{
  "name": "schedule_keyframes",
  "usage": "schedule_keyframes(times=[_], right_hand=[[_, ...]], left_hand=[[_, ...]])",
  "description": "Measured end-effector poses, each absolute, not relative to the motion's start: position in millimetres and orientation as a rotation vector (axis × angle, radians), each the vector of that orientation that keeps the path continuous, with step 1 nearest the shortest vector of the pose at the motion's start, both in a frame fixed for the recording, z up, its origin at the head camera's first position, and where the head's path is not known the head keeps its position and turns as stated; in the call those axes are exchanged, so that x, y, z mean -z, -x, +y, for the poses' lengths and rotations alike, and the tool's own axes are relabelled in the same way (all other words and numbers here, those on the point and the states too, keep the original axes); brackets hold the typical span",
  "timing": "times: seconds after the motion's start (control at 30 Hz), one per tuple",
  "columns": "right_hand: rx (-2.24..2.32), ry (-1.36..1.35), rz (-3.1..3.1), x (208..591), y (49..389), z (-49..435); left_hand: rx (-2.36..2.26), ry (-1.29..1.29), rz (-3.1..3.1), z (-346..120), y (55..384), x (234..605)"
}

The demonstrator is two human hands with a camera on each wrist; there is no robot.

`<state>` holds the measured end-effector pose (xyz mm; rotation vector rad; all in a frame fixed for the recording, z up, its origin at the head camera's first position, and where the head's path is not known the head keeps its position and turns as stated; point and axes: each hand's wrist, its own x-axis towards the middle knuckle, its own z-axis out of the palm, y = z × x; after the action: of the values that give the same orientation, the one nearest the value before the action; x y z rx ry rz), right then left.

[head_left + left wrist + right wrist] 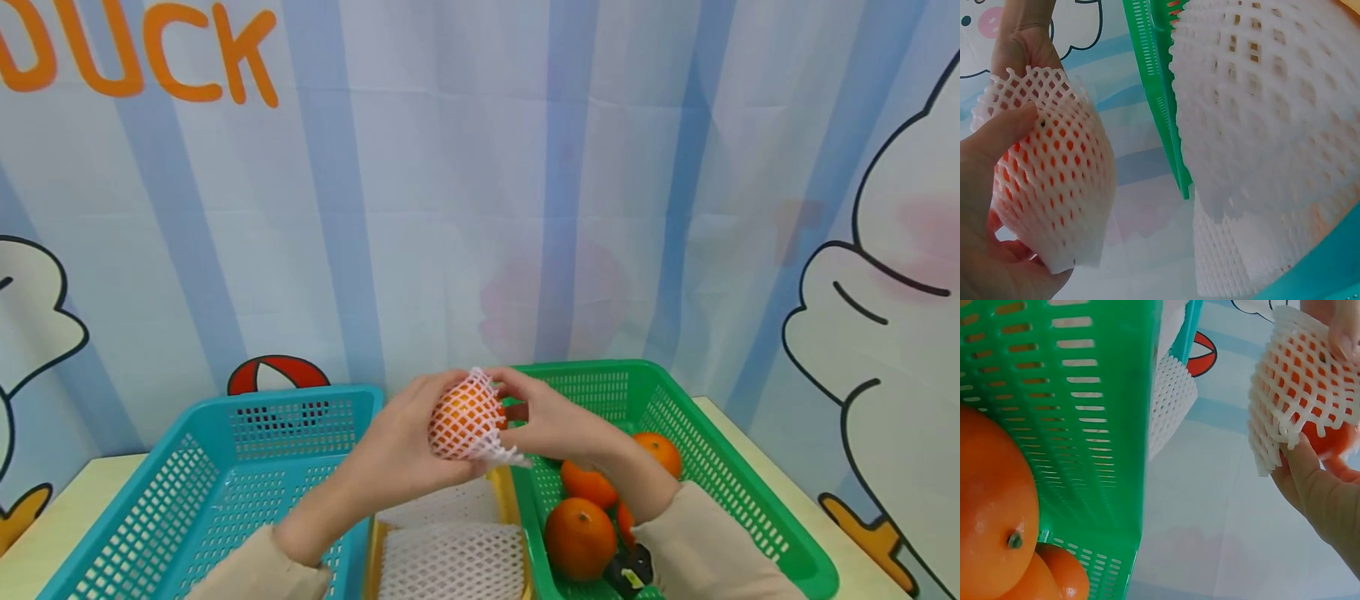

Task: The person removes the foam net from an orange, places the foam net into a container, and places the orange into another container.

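Observation:
An orange (1329, 440) sits inside a white foam net sleeve (467, 417), held up in front of me between both hands. My left hand (401, 442) grips the sleeved orange from the left; in the left wrist view its thumb lies across the mesh. On the other side, my right hand (558, 425) has its fingers at the sleeve's loose edge, which it pinches in the right wrist view. Bare skin of the orange shows there, past the edge of the net. A flap of the sleeve hangs out towards the right hand.
A blue perforated basket (202, 417) stands at left, a green basket (637, 367) at right with several oranges (580, 539) and a dark object (628, 569). Between them, a yellow-edged container (375, 550) holds white foam nets (453, 562). A striped curtain (450, 183) hangs behind.

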<state>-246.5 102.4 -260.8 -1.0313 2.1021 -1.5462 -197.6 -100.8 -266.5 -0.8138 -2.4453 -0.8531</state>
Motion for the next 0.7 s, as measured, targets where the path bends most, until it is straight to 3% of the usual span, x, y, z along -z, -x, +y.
schedule_keyframes(times=[0.7], right_hand=[[1.712,0.986,2.085,252.1,244.7,106.4]], left_hand=[[0.881,0.783,-2.324,-104.3,197.1,257.6]])
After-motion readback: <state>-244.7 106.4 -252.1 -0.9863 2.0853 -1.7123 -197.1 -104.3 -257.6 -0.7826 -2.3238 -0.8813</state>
